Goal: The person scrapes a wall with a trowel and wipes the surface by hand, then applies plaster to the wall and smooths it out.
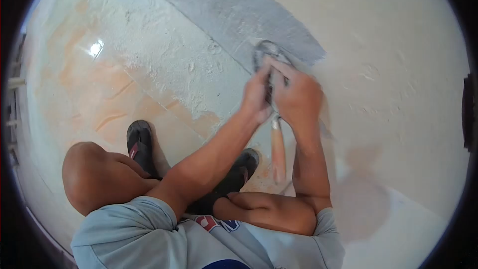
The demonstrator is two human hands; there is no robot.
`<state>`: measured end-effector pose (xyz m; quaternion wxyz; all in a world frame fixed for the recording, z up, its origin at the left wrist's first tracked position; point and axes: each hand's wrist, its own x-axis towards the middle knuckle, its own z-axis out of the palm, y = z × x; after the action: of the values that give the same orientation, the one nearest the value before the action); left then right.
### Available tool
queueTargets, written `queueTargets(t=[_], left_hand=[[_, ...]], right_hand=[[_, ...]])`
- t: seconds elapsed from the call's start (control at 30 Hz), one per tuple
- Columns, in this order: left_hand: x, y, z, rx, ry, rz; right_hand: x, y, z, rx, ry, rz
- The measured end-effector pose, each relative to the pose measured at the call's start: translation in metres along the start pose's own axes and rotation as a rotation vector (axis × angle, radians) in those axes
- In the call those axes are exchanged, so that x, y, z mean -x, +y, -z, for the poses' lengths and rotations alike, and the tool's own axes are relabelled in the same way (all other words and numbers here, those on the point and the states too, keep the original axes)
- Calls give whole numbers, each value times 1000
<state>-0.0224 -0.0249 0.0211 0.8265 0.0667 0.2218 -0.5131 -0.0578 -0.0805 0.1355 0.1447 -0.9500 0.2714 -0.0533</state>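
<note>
Both of my hands are together in front of me, around the dark, slightly blurred metal blade of a trowel [279,152]. Its wooden handle points back toward my body, between my forearms, with no hand on it. My left hand [256,94] is closed at the left side of the blade. On the other side, my right hand [301,97] is closed, its thumb and index finger reaching toward the blade's rounded far end. My fingers partly hide the blade. Beneath and beyond it lies a grey patch of floor [224,12] with a straight left edge.
Pale, crumbly residue [169,55] covers the floor left of the grey patch. Orange-brown smears [109,87] mark the tiles nearer my feet. My dark shoes [141,142] are below my bent knees. A smooth, pale coat [383,69] spreads over the right side.
</note>
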Motion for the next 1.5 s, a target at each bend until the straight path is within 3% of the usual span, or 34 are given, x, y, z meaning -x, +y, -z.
queueTargets(t=[0.1, 0.13, 0.17, 0.23, 0.27, 0.3, 0.33, 0.37, 0.43, 0.63, 0.73, 0.93, 1.1, 1.17, 1.2, 1.33, 1.5], left_hand=[[-10, 25, 23, -83, -65, -37], [-7, 34, 23, 12, -341, 20], [-5, 28, 21, -54, -235, -30], [10, 9, -1, -172, -96, -117], [16, 0, -5, -257, -74, -163], [22, -9, -10, -340, -49, -213], [27, -17, -10, -387, -61, -213], [28, -26, -9, -403, -66, -201], [31, -41, -13, -386, -87, -177], [38, -57, -23, -392, -136, -118], [38, -53, -22, -436, -144, -150], [36, -53, -18, -449, -158, -179], [37, -54, -22, -448, -85, -171], [33, -50, -15, -355, -149, -137], [34, -50, -17, -451, -155, -151], [38, -58, -24, -385, -76, -117], [39, -54, -24, -391, -119, -134]], right_hand=[[-6, -1, -11, -39, -115, 56], [-3, 7, -12, -85, -176, 42], [5, 12, -11, -107, -140, 10], [31, 20, -8, -512, 205, 106], [42, 27, -1, -553, 139, 44], [49, 34, -4, -605, 214, 31], [56, 38, -7, -659, 286, 19], [67, 44, -4, -714, 225, -143], [75, 59, -4, -767, 237, -163], [76, 57, 16, -789, 369, -146], [70, 55, 13, -676, 465, 48], [74, 56, 14, -675, 265, 35], [70, 49, 14, -679, 301, 13], [71, 48, 10, -683, 300, 1], [72, 48, 13, -675, 297, 2], [67, 47, 21, -629, 314, 13], [71, 49, 14, -640, 295, 20]])
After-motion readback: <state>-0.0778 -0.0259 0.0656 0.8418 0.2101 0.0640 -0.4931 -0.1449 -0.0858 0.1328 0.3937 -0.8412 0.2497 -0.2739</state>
